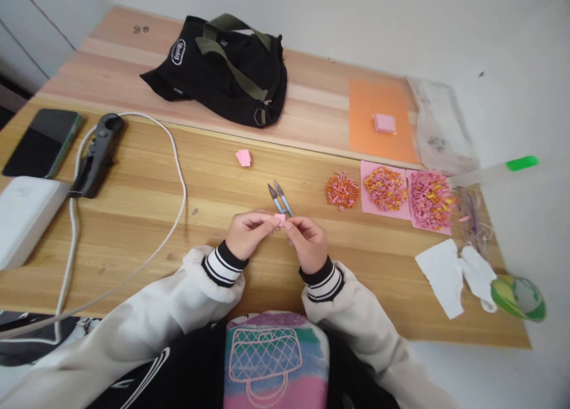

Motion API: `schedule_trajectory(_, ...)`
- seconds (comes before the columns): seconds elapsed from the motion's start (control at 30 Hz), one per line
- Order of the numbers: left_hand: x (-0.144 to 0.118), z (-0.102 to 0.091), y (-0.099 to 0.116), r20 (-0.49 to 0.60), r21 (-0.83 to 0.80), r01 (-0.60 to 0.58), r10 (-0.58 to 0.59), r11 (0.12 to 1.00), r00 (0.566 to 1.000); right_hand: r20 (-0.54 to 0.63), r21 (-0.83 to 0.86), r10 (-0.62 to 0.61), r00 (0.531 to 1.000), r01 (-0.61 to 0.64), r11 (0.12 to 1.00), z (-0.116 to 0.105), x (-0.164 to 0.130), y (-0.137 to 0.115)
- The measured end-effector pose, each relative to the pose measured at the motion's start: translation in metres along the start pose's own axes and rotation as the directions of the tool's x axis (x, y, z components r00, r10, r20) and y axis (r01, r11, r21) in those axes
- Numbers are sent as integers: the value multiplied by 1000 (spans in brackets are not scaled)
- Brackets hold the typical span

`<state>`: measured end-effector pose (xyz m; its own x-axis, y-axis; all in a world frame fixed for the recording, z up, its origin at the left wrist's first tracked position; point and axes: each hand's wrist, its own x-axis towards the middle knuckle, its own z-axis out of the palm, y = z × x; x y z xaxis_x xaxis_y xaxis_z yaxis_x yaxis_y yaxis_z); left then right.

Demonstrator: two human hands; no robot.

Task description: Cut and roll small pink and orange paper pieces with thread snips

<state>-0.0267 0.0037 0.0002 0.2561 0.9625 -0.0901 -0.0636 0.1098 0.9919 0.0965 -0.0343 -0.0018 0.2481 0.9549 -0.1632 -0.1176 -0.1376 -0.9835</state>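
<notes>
Between my two hands is a small piece of pink paper [280, 219], pinched at its left side by the thumb and fingers of my left hand [252, 232]. My right hand [307, 240] pinches the same piece from the right. Just beyond my fingertips lies a pair of thread snips [280, 198], blades pointing away from me, its near end hidden by the paper and hands. Farther off to the left rests a little stack of pink paper pieces [243, 157].
Heaps of rolled pink and orange bits [342, 190] lie right. Behind them, an orange sheet [365, 124] carries a pink paper block [384, 123]. A black bag [231, 70] lies at the back; a phone [42, 142], power bank [31, 213] and white cable [180, 177] are left.
</notes>
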Motion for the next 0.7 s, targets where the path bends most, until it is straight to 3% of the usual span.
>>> schedule_trajectory(0.7, 2, -2, -6, -24, -75, -20, 19, 997, 1000, 62, 13, -39, 997, 38, 999, -2, -1, 3)
